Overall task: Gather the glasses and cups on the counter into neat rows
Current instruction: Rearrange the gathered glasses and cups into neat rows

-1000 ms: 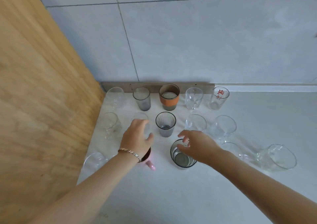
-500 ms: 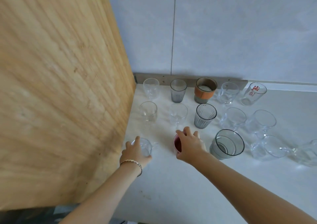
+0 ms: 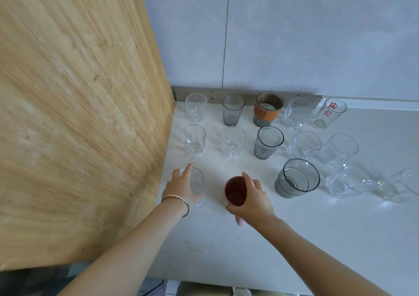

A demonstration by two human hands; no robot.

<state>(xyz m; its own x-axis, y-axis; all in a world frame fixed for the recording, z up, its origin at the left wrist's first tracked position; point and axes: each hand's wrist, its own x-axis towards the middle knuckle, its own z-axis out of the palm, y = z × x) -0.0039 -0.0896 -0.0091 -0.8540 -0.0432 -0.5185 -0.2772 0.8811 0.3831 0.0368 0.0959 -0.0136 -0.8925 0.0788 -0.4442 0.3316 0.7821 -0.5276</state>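
head view looks down on a white tabletop (image 3: 294, 239) with a wooden panel (image 3: 79, 114) standing at its left edge. the left hand (image 3: 181, 185) is wrapped around a clear glass mug (image 3: 196, 182) in the front row, next to the panel, with the fingers closed on its left side. the right hand (image 3: 251, 199) is clamped on a pink cup (image 3: 235, 192), thumb at the near rim and fingers over the far rim; the cup stands upright just right of the clear mug. to the right of it stands a wide grey glass (image 3: 297, 178), and further right lie clear glass cups (image 3: 362, 182), close together, some tilted. the middle row holds two clear mugs (image 3: 193, 140), a ribbed grey glass (image 3: 267, 142) and two more clear glasses (image 3: 305, 145). the back row, near the wall, holds a clear glass (image 3: 196, 107), a grey ribbed glass (image 3: 232, 109), a cup with orange sleeve (image 3: 267, 108), a clear glass and a glass with red print (image 3: 328, 113). a bracelet (image 3: 175, 199) is on the left wrist.
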